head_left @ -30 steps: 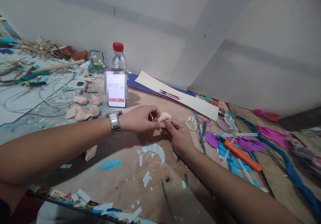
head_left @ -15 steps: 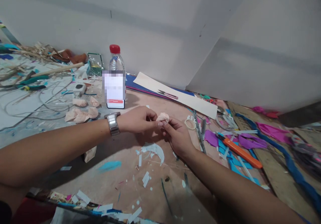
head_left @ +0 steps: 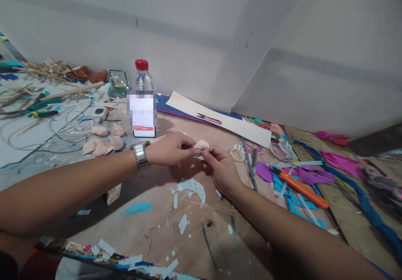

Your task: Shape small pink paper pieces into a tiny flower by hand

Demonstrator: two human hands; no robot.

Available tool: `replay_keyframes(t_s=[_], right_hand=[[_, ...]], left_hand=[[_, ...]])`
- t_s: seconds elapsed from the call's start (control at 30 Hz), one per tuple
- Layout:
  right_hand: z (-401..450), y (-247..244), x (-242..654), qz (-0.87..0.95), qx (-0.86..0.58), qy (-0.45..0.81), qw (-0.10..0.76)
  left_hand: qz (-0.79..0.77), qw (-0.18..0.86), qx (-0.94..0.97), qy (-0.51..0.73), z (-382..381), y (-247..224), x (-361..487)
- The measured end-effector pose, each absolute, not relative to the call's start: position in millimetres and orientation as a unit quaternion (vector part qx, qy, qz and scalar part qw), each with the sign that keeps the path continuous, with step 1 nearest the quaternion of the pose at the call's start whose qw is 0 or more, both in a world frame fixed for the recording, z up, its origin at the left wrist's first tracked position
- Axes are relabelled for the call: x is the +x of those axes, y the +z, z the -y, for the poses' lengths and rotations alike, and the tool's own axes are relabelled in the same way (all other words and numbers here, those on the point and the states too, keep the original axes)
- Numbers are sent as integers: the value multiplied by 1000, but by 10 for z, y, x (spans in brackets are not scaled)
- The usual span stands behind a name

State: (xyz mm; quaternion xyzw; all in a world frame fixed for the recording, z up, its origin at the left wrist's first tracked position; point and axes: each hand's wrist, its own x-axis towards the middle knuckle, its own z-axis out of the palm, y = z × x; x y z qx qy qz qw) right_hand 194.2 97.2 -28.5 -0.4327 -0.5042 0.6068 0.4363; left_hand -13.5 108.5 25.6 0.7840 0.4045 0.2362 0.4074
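A small crumpled pale-peach piece (head_left: pixel 202 145) is pinched between both hands above the middle of the table. My left hand (head_left: pixel 176 149), with a metal watch (head_left: pixel 141 155) at its wrist, grips the piece's left side with thumb and fingers. From the right, my right hand (head_left: pixel 222 168) holds its lower right edge between thumb and forefinger. Several similar peach pieces (head_left: pixel 102 145) lie beyond my left forearm. Another folded peach piece (head_left: pixel 113 194) shows partly below that forearm.
A phone (head_left: pixel 143 114) stands against a red-capped bottle (head_left: pixel 142 65). Small snips (head_left: pixel 210 119) lie on a cream strip (head_left: pixel 245 132). An orange cutter (head_left: pixel 304 189), a tape ring (head_left: pixel 238 155) and coloured scraps are at right; pliers (head_left: pixel 44 104) and sticks lie far left.
Both hands and the peach piece have shifted very slightly left. The piece is still held by both hands, and the camera view has moved a little.
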Motion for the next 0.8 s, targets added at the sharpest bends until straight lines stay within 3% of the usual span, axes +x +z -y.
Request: replay_keyframes(t_s=[0.5, 0.8], right_hand=[[-958, -207, 1889, 495, -424, 612, 449], [-960, -253, 1883, 483, -395, 611, 486]], left_hand=[[-402, 386, 796, 236, -1118, 260, -160], [-410, 458, 749, 246, -1106, 267, -143]])
